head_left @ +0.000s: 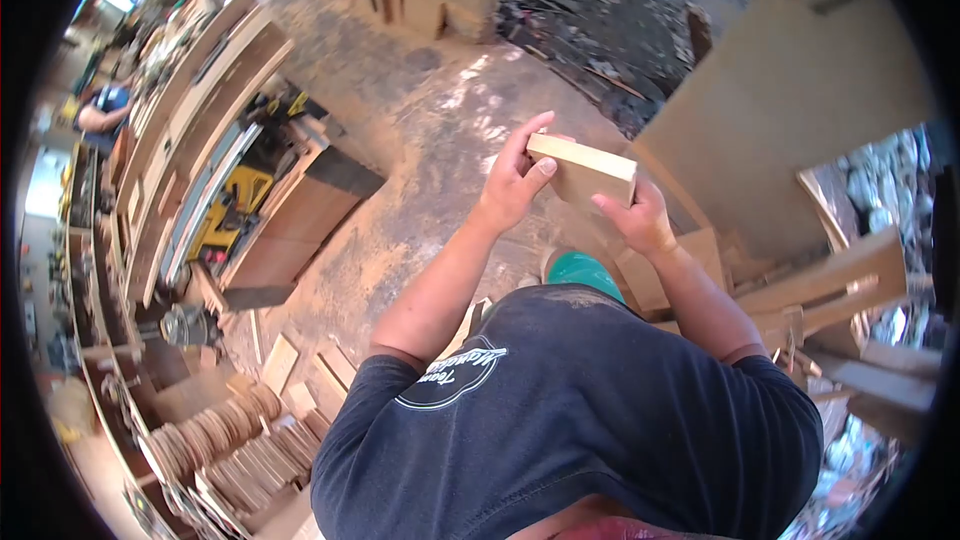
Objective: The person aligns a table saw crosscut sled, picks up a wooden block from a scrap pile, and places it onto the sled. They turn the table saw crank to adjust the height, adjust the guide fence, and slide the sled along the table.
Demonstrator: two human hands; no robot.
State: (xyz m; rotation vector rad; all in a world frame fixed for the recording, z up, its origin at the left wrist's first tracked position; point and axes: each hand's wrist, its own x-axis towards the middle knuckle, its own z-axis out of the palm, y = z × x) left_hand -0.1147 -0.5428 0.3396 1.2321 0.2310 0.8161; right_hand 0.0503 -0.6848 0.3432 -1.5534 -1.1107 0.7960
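Head view: a wooden block (590,178), its pale edge uppermost, lies right of centre in the upper half of the frame, above the floor (425,125). The left hand (510,190) grips its left end, thumb toward the near face; the right hand (645,225) closes on its lower right end. The apparent step is two-handed support or handling of the block; any change of angle would call for coordinated grips. Stacked wooden pieces (218,428) occupy the lower left; a large panel (790,90) stands upper right.
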